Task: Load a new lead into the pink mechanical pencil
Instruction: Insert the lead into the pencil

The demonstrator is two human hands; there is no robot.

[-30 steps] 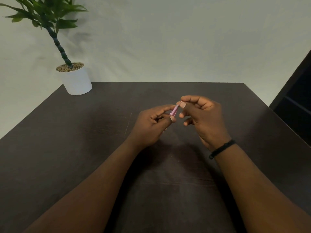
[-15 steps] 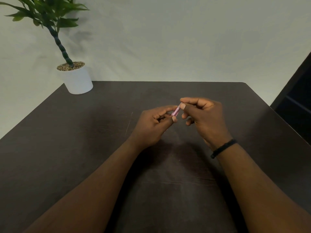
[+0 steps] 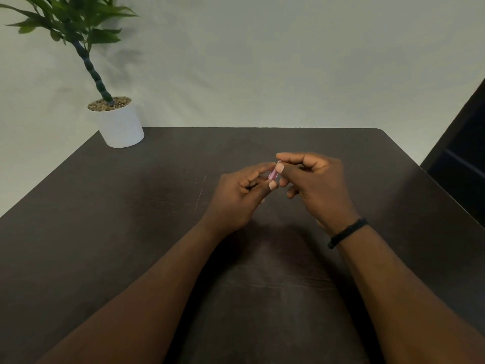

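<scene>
The pink mechanical pencil (image 3: 273, 174) shows only as a short pink stretch between my two hands above the middle of the dark table (image 3: 131, 219). My left hand (image 3: 236, 198) grips its lower part between thumb and fingers, and most of the barrel is hidden inside that hand. My right hand (image 3: 315, 185) pinches the pencil's upper end between thumb and forefinger. No lead can be made out; it is too thin or hidden by the fingers.
A white pot with a green plant (image 3: 119, 124) stands at the table's far left corner. A dark piece of furniture (image 3: 462, 153) stands beyond the table's right edge. A black band (image 3: 346, 232) circles my right wrist.
Both hands hold nearly the same pose. My right thumb and forefinger have shifted slightly on the pencil's upper end.
</scene>
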